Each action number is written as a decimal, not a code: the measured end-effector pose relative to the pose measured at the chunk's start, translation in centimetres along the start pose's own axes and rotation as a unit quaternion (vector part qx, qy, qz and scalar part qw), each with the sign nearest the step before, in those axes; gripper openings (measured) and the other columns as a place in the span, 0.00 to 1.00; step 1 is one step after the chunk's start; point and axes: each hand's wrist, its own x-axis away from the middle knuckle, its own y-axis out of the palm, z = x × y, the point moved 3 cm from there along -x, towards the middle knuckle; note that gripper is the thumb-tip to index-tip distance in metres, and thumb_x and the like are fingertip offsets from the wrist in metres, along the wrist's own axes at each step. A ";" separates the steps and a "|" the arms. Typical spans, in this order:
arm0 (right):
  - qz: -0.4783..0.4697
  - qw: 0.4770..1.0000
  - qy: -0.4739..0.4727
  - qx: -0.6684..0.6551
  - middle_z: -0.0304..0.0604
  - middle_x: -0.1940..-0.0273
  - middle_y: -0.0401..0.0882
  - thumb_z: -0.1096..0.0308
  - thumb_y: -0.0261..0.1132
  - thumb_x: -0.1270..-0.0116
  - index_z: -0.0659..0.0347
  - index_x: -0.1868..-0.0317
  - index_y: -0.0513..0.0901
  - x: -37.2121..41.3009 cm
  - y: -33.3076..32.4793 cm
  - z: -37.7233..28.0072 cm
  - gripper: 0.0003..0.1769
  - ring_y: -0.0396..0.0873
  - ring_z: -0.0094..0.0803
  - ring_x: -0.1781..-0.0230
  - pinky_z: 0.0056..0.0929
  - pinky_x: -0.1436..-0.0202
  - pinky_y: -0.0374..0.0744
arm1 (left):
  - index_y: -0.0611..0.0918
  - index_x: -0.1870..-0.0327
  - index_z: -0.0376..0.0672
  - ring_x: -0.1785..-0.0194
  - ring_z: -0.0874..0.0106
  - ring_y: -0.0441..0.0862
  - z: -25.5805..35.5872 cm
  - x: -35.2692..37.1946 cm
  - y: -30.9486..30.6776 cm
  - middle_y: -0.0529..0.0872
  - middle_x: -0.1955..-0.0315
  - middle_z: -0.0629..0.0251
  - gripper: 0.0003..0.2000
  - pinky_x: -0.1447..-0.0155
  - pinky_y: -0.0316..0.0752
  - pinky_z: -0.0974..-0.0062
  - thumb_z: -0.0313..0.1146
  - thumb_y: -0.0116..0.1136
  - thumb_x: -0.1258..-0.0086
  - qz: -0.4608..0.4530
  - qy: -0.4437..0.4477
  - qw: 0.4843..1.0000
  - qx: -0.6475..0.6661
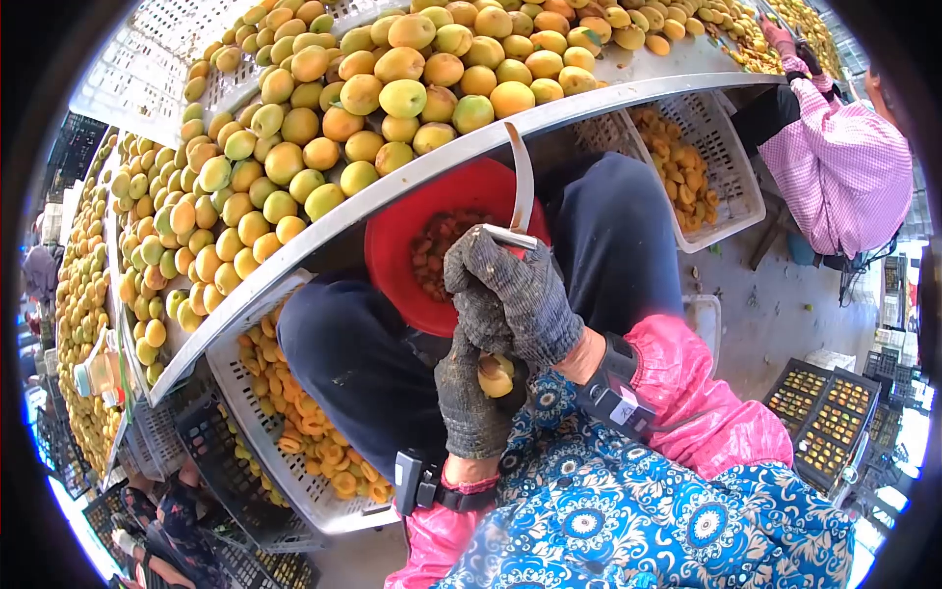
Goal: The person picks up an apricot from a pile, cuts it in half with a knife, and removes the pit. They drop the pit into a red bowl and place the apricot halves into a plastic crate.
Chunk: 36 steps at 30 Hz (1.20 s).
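My right hand (518,299), in a grey knit glove, is closed around the handle of a curved knife (523,187) whose blade points up and away from me. Just below it, my left hand (473,402), gloved the same way, is closed on a cut apricot (496,375) with its pale flesh showing. The two hands touch, and the right fingers partly cover the left ones. Beyond them, between my knees, a red basin (392,250) holds a layer of brownish pits.
Whole apricots (402,98) cover the metal-edged table (579,106) ahead. White crates of apricot halves stand at left (348,520) and right (736,221). A co-worker in a pink checked top (834,157) sits at the right. Black trays (824,417) stand on the floor.
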 end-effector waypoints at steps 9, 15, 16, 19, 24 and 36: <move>0.023 0.956 -0.209 0.204 0.36 0.76 0.76 0.55 0.64 0.31 0.63 0.68 0.78 -0.7 -1.4 0.1 0.18 0.71 0.17 0.82 0.16 0.81 0.68 | 0.72 0.43 0.37 0.59 0.63 0.83 -1.5 -0.4 1.4 0.83 0.61 0.59 0.28 0.51 0.77 0.70 0.34 0.69 0.44 0.001 -0.172 0.908 0.382; 0.020 0.994 -0.056 0.087 0.36 0.73 0.79 0.57 0.67 0.34 0.62 0.67 0.82 0.5 -0.6 -0.3 0.15 0.72 0.16 0.79 0.15 0.77 0.70 | 0.69 0.45 0.39 0.59 0.68 0.80 -1.9 0.8 2.8 0.80 0.63 0.62 0.24 0.52 0.75 0.72 0.32 0.66 0.41 0.037 -0.393 0.590 0.704; 0.015 0.990 -0.084 0.115 0.35 0.73 0.79 0.56 0.67 0.34 0.62 0.66 0.82 0.7 -0.3 -0.5 0.16 0.71 0.16 0.80 0.15 0.78 0.69 | 0.70 0.47 0.41 0.62 0.70 0.81 -2.4 1.1 2.9 0.81 0.63 0.62 0.21 0.57 0.77 0.73 0.37 0.63 0.36 0.034 -0.415 0.578 0.702; -0.010 0.998 -0.001 0.054 0.34 0.76 0.77 0.52 0.65 0.33 0.62 0.67 0.81 0.5 -1.5 -0.5 0.19 0.70 0.16 0.82 0.15 0.80 0.67 | 0.74 0.53 0.46 0.73 0.71 0.79 -1.2 1.4 2.7 0.81 0.68 0.63 0.16 0.73 0.72 0.76 0.50 0.50 0.28 0.021 -0.367 0.662 0.653; -0.009 0.999 -0.035 -0.001 0.33 0.83 0.70 0.50 0.62 0.31 0.62 0.65 0.78 0.4 -1.4 0.1 0.20 0.65 0.17 0.88 0.17 0.86 0.63 | 0.77 0.53 0.47 0.78 0.71 0.77 -1.3 1.2 2.4 0.83 0.69 0.65 0.21 0.81 0.67 0.76 0.56 0.43 0.27 -0.068 -0.424 0.593 0.681; 0.109 0.989 0.093 -0.044 0.29 0.87 0.62 0.50 0.60 0.30 0.58 0.68 0.75 0.8 -2.6 2.0 0.19 0.58 0.17 0.92 0.19 0.90 0.58 | 0.76 0.52 0.35 0.75 0.72 0.78 -1.7 0.4 2.6 0.82 0.73 0.62 0.17 0.67 0.74 0.73 0.42 0.47 0.23 0.044 0.090 0.986 -0.136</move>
